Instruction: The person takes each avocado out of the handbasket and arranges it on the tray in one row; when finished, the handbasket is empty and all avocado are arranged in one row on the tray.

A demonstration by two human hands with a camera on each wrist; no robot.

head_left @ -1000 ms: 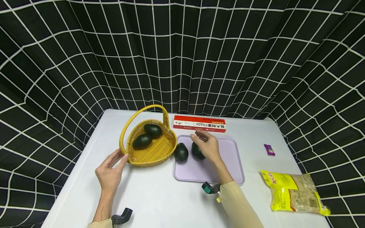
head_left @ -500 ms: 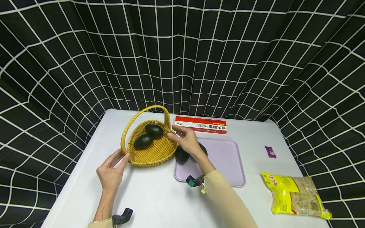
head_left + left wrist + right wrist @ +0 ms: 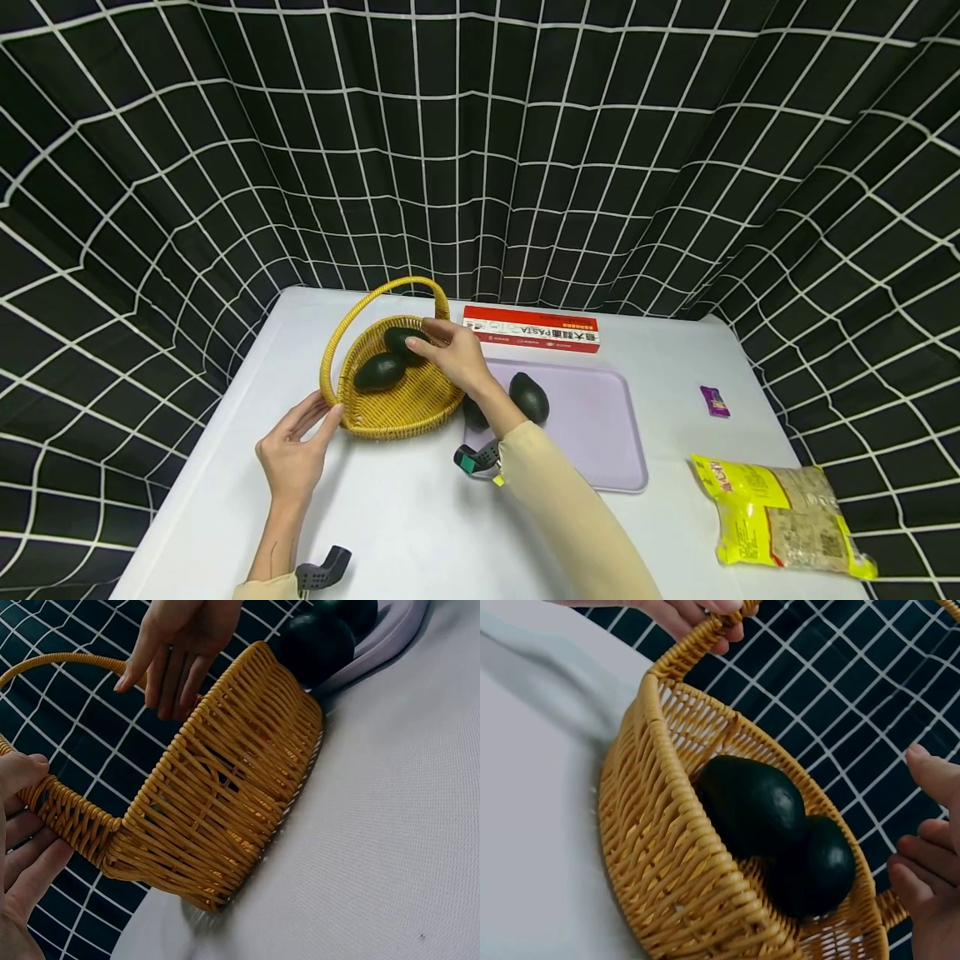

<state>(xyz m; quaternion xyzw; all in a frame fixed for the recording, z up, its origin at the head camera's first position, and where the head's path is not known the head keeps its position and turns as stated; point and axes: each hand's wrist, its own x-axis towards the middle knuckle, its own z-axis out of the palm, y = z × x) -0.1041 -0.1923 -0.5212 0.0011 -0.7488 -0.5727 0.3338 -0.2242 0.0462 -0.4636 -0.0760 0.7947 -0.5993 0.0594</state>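
A yellow wicker basket (image 3: pixel 401 408) with a tall handle stands on the left of the table. My left hand (image 3: pixel 292 458) pinches the base of its handle between thumb and fingers. Inside the basket lie two dark green avocados (image 3: pixel 754 802), side by side. Above the basket's right side hovers my right hand (image 3: pixel 457 357), its fingers loosely bent; the right wrist view shows nothing in it and a gap to the fruit. On the lilac tray (image 3: pixel 592 425) sit two more avocados (image 3: pixel 528 398), one partly hidden behind my right forearm.
Behind the tray lies a red and white pasta box (image 3: pixel 531 328). To the right are a small purple packet (image 3: pixel 714 401) and a yellow bag (image 3: pixel 780 517) with a see-through part. A black curtain (image 3: pixel 480 150) with white grid lines surrounds the white table.
My right hand has moved left from over the avocado on the tray, past the basket's rim, to above the avocados inside. My left hand keeps its grip on the handle.
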